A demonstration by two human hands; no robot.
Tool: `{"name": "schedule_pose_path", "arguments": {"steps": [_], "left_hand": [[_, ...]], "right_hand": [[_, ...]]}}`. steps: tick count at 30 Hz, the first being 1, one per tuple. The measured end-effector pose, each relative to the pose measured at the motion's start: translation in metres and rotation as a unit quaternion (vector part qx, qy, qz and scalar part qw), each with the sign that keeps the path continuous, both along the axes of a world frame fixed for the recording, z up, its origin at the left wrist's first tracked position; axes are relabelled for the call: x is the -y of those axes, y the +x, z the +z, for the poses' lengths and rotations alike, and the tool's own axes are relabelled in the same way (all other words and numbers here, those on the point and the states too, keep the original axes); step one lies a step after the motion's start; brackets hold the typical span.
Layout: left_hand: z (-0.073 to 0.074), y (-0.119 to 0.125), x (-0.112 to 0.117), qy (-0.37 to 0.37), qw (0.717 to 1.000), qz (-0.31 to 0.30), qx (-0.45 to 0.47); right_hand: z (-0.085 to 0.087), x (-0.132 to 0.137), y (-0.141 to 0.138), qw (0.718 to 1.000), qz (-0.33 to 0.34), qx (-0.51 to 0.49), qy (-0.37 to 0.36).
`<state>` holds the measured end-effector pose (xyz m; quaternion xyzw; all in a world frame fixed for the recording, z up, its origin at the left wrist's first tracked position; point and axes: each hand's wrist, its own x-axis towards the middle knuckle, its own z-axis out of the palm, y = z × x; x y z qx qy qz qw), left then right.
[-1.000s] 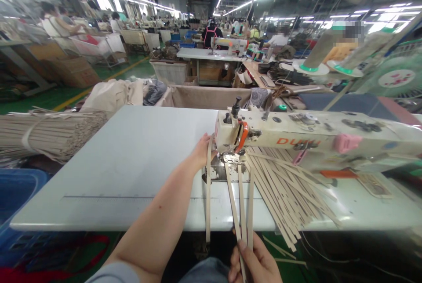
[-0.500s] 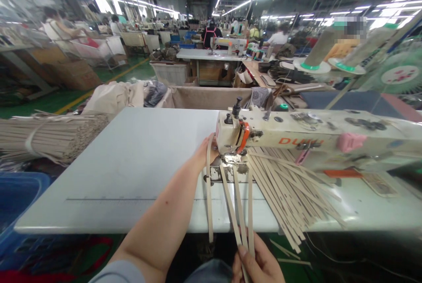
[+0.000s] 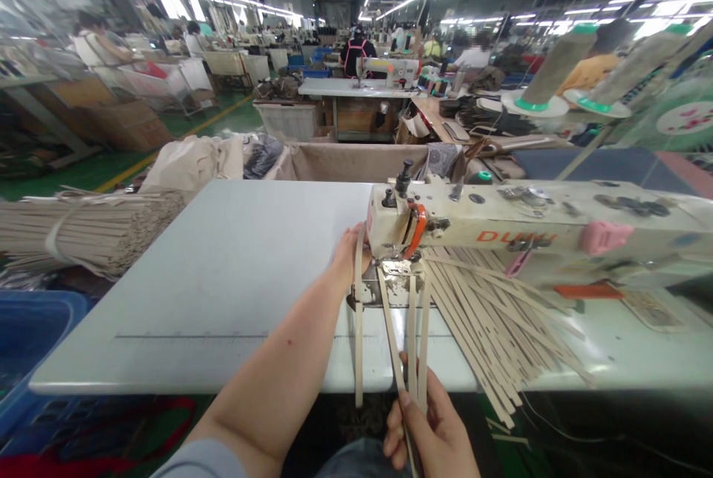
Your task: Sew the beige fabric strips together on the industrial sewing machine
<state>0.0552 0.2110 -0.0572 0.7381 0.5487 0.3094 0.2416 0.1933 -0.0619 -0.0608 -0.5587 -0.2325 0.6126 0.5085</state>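
My left hand [image 3: 350, 251] is at the left side of the sewing machine head [image 3: 390, 222], its fingers curled in and the fingertips hidden behind the head. A narrow beige strip [image 3: 359, 344] runs over this hand and hangs past the table's front edge; the fingers appear closed on it. Below the needle area, my right hand [image 3: 428, 426] is closed on several beige strips [image 3: 411, 337], fanned apart between thumb and fingers. Their far ends reach the metal needle plate [image 3: 396, 268] under the presser foot.
Many loose strips [image 3: 490, 329] lie under the machine arm, some overhanging the front edge. A tied bundle of strips [image 3: 94, 229] and a blue basket [image 3: 38, 359] are left of the white table [image 3: 223, 263]. A fabric-lined bin [image 3: 350, 162] stands behind; thread cones [image 3: 557, 70] rise at right.
My right hand has moved slightly up toward the machine, and the strips it holds are spread differently. My left hand stays beside the machine head. The view has shifted slightly.
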Motion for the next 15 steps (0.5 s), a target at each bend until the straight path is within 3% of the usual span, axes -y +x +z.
{"name": "schedule_pose_path", "arguments": {"steps": [8,15], "left_hand": [[-0.0089,0.0021,-0.0002,0.022,1.000,0.012,0.016],[-0.0032,0.0011,0.0010,0.010,0.998,0.005,0.057]], "right_hand": [[-0.0013,-0.0030,-0.0034,1.000,-0.017,0.004,-0.003],[-0.0017,-0.0050,-0.0031,1.000,-0.017,0.002,0.003]]}}
